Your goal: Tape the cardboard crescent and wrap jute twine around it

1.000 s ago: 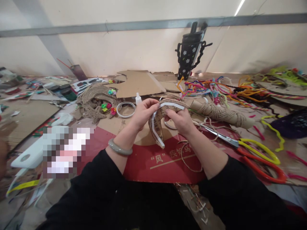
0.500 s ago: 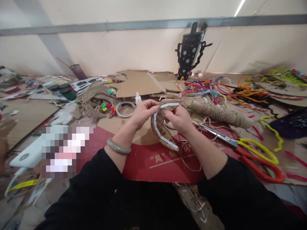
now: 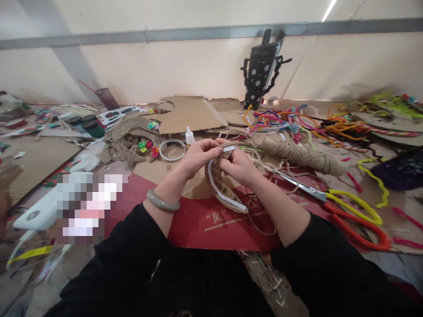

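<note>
Between my hands is a curved cardboard piece (image 3: 220, 181) with printed characters, white tape strips along its edge and twine around its outer rim. My left hand (image 3: 203, 154) is closed, pinching its upper edge and the twine there. My right hand (image 3: 239, 166) grips the upper right part, its fingers partly hidden behind the card. A loop of loose twine (image 3: 261, 233) hangs below on the red printed cardboard (image 3: 198, 229). Just beyond my left hand stand a white glue bottle (image 3: 189, 136) and a tape roll (image 3: 172, 150).
To the right lie a twine-wound tube (image 3: 307, 159) and open scissors (image 3: 313, 191) with yellow and red handles. Behind are pipe cleaners (image 3: 284, 121), a dark tumbler (image 3: 259, 75) and cardboard (image 3: 188, 114). On the left are braided twine pieces (image 3: 128, 132) and a white device (image 3: 42, 207).
The curved piece has turned and tipped slightly between my hands, its lower end a little lower. My right hand has moved left, closer to my left hand at the upper edge.
</note>
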A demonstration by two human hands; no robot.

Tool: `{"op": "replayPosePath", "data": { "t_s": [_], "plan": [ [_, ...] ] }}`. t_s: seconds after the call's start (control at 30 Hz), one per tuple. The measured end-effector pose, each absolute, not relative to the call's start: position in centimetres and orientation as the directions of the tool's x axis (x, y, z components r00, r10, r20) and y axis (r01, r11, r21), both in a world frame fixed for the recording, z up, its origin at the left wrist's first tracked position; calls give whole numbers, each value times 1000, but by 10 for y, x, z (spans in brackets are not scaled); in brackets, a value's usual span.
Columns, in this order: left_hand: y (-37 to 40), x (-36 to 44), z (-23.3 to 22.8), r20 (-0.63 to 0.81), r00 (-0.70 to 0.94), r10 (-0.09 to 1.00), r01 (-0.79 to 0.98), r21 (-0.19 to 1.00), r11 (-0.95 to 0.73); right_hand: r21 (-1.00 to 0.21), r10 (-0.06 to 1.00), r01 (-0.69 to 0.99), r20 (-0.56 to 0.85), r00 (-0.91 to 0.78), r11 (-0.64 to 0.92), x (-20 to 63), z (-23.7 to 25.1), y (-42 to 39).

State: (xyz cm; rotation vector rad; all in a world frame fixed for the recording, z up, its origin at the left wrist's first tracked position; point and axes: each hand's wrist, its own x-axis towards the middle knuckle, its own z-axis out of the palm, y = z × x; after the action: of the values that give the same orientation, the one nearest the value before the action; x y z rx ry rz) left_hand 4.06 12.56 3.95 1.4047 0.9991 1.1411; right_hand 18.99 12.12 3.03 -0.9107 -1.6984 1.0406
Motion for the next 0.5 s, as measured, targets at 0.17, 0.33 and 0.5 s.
{"op": "replayPosePath", "data": {
  "t_s": [0.17, 0.33, 0.5],
  "plan": [
    [125, 39, 41, 89, 213, 973, -92, 993, -71, -954, 887, 6, 277, -368, 301, 191, 31, 119],
    [125, 37, 42, 36, 257, 966, -180, 984, 11, -962, 884, -78, 270, -383, 260, 193, 35, 117],
    [124, 36, 42, 8, 306, 952, -194, 979, 54, -947, 855, -109, 319, -408, 301, 194, 35, 118]
  ]
}}
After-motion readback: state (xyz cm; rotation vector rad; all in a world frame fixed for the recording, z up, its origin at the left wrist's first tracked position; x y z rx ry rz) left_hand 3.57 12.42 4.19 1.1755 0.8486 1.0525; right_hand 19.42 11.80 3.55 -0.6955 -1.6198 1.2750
